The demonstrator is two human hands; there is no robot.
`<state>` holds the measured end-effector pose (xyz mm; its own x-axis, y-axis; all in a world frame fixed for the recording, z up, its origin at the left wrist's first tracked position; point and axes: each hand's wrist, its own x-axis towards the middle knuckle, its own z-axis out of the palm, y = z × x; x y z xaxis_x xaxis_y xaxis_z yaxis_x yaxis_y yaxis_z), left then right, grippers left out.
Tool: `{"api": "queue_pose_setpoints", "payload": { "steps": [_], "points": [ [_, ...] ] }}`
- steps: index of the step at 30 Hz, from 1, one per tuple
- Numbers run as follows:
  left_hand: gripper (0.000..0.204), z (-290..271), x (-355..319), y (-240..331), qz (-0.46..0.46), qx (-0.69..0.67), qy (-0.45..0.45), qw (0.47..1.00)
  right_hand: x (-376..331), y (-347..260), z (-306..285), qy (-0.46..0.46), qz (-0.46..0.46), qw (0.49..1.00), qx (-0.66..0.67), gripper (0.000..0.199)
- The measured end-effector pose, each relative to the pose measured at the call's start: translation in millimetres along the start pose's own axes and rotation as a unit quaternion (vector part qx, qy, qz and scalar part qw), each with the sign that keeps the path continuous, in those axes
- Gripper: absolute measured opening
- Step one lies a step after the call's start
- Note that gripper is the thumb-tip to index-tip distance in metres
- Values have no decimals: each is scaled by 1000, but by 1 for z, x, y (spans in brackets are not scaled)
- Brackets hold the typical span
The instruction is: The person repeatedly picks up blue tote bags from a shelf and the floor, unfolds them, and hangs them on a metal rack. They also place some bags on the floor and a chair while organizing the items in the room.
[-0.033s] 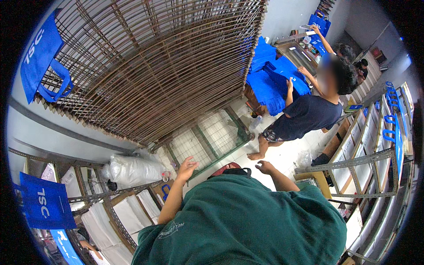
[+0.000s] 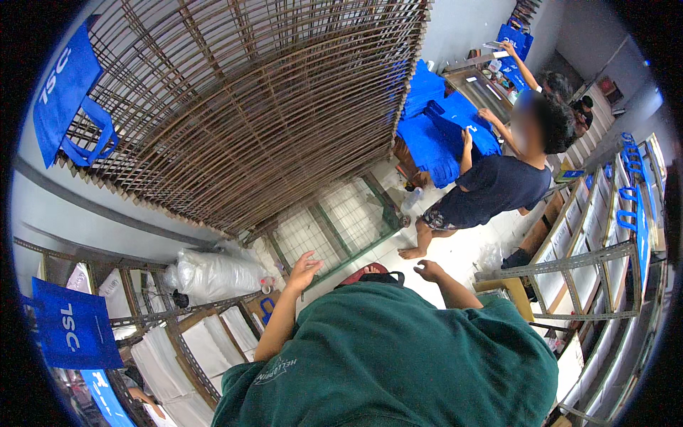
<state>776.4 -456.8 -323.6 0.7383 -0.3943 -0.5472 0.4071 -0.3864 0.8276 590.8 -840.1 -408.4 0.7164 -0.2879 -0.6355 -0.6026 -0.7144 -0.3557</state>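
My left hand (image 2: 304, 271) hangs in the air in front of me, fingers spread apart and nothing in them. Beyond it lies the green-framed base (image 2: 334, 231) of the tall drying rack (image 2: 249, 128), without contact that I can see. On the other side, my right hand (image 2: 430, 271) is held over the white floor (image 2: 455, 249), fingers loosely bent and apart, holding nothing visible. Between the hands, the front of my green shirt (image 2: 398, 349) fills the lower middle. The rack's stacked wire shelves are tilted up.
A co-worker (image 2: 505, 186) at the right handles blue bags (image 2: 434, 146) piled by a table. Shelving with framed screens (image 2: 562, 274) runs along the right. At left are a plastic-wrapped bundle (image 2: 217, 274), white panels (image 2: 160, 363) and a hanging blue bag (image 2: 77, 324). A clear bottle (image 2: 412, 197) is on the floor.
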Motion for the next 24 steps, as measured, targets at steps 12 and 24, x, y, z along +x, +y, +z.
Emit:
{"api": "queue_pose_setpoints", "payload": {
  "steps": [12,24],
  "points": [
    [65,61,71,143,51,-27,-75,996,-9,11,-41,42,-32,993,104,52],
    [98,160,146,166,-118,-184,-67,974,-42,43,-4,17,58,989,138,53]
  ]
}}
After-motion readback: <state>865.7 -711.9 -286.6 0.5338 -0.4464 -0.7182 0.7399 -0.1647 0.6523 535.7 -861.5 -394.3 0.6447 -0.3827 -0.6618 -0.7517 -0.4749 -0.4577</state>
